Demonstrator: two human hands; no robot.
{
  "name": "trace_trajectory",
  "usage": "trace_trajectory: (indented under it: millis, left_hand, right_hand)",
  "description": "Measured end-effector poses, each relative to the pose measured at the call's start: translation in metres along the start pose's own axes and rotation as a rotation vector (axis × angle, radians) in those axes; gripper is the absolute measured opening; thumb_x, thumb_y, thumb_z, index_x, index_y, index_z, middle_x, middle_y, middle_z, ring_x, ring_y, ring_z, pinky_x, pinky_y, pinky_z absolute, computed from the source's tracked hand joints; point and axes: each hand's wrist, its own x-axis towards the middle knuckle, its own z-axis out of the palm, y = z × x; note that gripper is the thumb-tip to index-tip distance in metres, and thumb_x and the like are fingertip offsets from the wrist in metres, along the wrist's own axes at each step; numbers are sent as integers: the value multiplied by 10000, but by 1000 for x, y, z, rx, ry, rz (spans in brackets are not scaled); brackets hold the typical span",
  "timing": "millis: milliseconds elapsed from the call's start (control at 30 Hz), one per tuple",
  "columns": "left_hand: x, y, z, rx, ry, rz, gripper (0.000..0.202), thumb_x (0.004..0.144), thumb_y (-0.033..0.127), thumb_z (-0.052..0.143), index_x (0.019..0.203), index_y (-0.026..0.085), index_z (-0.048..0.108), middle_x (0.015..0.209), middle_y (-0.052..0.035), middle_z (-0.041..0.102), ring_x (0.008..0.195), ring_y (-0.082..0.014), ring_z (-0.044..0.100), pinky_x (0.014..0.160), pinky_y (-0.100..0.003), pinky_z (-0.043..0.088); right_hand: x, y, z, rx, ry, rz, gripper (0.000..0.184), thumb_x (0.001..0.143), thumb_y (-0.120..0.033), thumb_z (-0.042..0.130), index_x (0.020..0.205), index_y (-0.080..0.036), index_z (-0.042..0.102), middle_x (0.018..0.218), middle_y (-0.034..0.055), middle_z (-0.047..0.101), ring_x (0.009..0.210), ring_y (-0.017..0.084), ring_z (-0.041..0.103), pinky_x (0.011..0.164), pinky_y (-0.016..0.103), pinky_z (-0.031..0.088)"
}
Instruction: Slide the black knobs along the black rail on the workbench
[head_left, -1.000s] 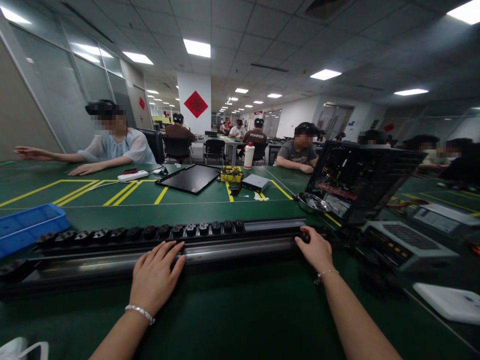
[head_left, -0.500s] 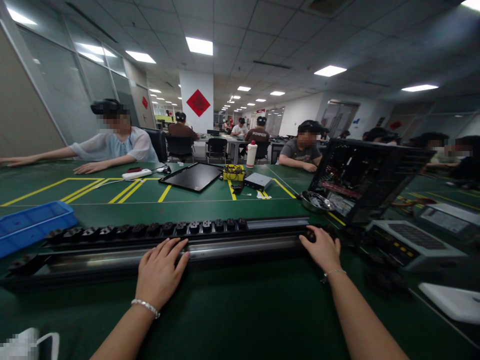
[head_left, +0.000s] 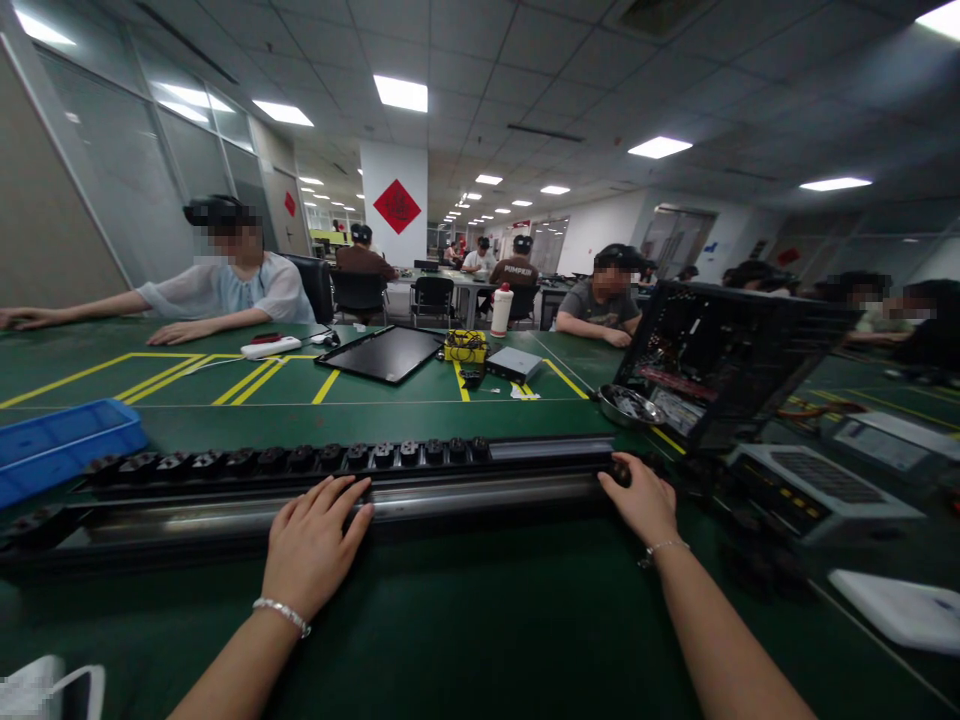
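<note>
My left hand [head_left: 319, 535] lies over the near long black channel [head_left: 465, 500], which has a shiny metal inside. Its fingers are stretched out and rest across the channel's edge. My right hand [head_left: 643, 503] is closed around a small round black part [head_left: 621, 472] at the right end of the same channel; the fingers partly cover it. Right behind runs a second long black rail [head_left: 551, 448] with a row of several dark round plug-like pieces [head_left: 358, 455] in it. A few similar dark pieces [head_left: 34, 522] sit at the near channel's left end.
A blue tray [head_left: 67, 450] lies at the left. An open computer case [head_left: 739, 350], a metal bowl [head_left: 630, 405] and power supplies [head_left: 817, 490] stand to the right. Beyond the rails are a flat black panel [head_left: 386, 352], a grey drive [head_left: 514, 363] and a bottle [head_left: 502, 310]. Co-workers sit across the table.
The view has shifted very slightly. My left hand appears a little further left on the channel, and my right hand keeps its grip on the round black part.
</note>
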Motion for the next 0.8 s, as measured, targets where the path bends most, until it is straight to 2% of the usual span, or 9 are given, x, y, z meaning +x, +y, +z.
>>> trace_trajectory:
  millis: [300, 467, 533, 667, 800]
  left_hand:
    - [1, -1, 0, -2, -11, -13, 411, 817, 452, 357, 1159, 314, 541, 1206, 1, 566, 1156, -211, 444, 938, -388, 296]
    - [1, -2, 2, -3, -5, -8, 403, 815, 449, 366, 1155, 323, 542, 1209, 5, 564, 1157, -212, 443, 929, -387, 299]
    - [1, -2, 1, -3, -12, -6, 405, 821, 448, 355, 1160, 322, 537, 1212, 4, 562, 1158, -209, 441, 927, -385, 301]
    - [1, -1, 0, -1, -14, -9, 407, 825, 451, 342, 1161, 323, 535, 1216, 5, 560, 1161, -205, 437, 930, -383, 297]
    - [1, -1, 0, 6, -7, -1, 407, 820, 448, 351, 1156, 317, 540, 1210, 2, 563, 1154, -206, 444, 936, -383, 295]
  right_hand:
    - [4, 4, 0, 32, -8, 24, 385, 744, -408, 439, 1088, -247, 503, 1097, 33, 587, 1046, 231, 509, 917, 383, 290]
    - [6, 8, -1, 13, -23, 47, 467, 723, -443, 457, 1142, -237, 469, 1116, 64, 569, 1063, 248, 495, 892, 391, 322]
    - [6, 9, -1, -18, -20, 55, 489, 719, -471, 452, 1149, -238, 470, 1146, 80, 546, 1101, 261, 464, 918, 428, 295]
    - [6, 11, 2, -56, -11, 58, 480, 732, -501, 414, 1138, -253, 478, 1204, 83, 504, 1215, 265, 345, 985, 527, 152]
    - [7, 14, 5, -33, -12, 56, 486, 727, -508, 414, 1134, -251, 477, 1200, 84, 508, 1204, 265, 357, 980, 541, 145]
